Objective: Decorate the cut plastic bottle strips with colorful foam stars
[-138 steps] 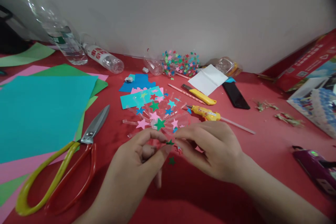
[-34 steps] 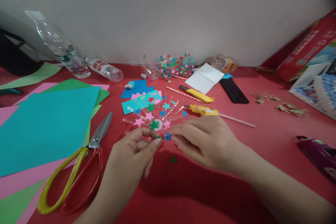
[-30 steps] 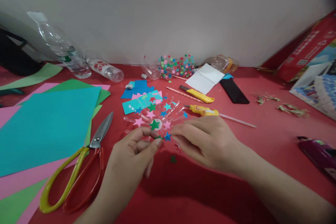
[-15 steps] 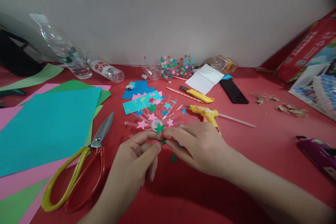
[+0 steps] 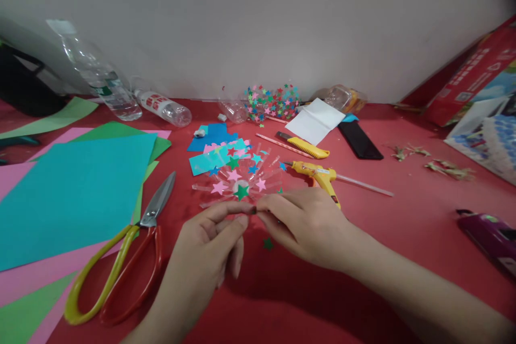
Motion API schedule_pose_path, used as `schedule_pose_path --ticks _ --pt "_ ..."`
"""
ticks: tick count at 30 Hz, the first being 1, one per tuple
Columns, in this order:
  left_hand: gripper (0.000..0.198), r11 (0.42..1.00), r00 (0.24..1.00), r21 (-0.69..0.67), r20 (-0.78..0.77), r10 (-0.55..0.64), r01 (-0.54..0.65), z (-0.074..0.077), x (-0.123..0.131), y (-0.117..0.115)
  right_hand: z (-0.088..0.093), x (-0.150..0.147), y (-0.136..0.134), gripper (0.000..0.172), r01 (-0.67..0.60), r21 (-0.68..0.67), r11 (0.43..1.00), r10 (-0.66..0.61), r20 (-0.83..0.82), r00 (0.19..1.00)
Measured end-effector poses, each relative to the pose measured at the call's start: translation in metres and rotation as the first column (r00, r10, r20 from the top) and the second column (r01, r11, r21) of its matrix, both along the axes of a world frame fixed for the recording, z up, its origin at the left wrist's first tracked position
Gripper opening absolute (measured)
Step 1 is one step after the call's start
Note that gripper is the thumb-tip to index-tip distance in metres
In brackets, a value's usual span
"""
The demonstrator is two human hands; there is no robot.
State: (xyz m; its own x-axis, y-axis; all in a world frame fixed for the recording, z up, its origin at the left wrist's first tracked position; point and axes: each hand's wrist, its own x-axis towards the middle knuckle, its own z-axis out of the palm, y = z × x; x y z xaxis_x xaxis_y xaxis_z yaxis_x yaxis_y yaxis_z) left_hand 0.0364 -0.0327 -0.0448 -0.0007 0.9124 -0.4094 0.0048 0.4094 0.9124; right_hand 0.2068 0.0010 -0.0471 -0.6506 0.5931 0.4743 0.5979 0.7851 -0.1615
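Note:
In the middle of the table my left hand (image 5: 207,242) and my right hand (image 5: 308,226) meet fingertip to fingertip. Both are closed in a pinch around something tiny and dark, mostly hidden by the fingers. Just beyond them lies a fan of clear plastic strips (image 5: 268,176), spread like a cut bottle, with pink, blue, red and green stars on it. A green paper star (image 5: 241,191) shows near its centre. Another loose green star (image 5: 268,243) rests on the red table, below my right fingers.
Large scissors (image 5: 149,215) and coloured paper sheets (image 5: 76,188) are at left. A yellow glue gun (image 5: 318,172), a yellow cutter knife (image 5: 308,147) and a black phone (image 5: 360,140) lie to the right. Plastic bottles (image 5: 163,107) line the wall.
The fingertips have shifted slightly, and the green bit between them is now barely visible. The green star near the strips' centre appears a little lower and farther left.

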Motion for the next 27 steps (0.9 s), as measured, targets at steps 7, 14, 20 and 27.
schedule_pose_path --ticks 7,14,20,27 --pt "0.047 0.995 0.987 0.090 -0.160 -0.024 0.039 0.002 0.000 -0.003 0.001 0.001 0.002 0.023 0.011 0.022 1.000 -0.011 -0.001 1.000" --pt "0.017 0.911 0.912 0.410 -0.357 0.201 -0.041 0.012 0.003 -0.014 0.003 0.002 0.002 0.020 0.009 0.022 1.000 -0.008 -0.026 1.000" --pt "0.008 0.752 0.825 0.637 -0.326 0.462 -0.170 0.016 -0.002 -0.013 0.003 0.012 0.004 0.019 0.058 -0.011 0.998 -0.059 -0.126 0.990" --pt "0.012 0.484 0.789 0.872 -0.347 0.507 0.072 0.003 -0.018 0.007 0.016 0.015 0.008 0.014 -0.035 0.070 0.997 0.048 -0.193 0.980"
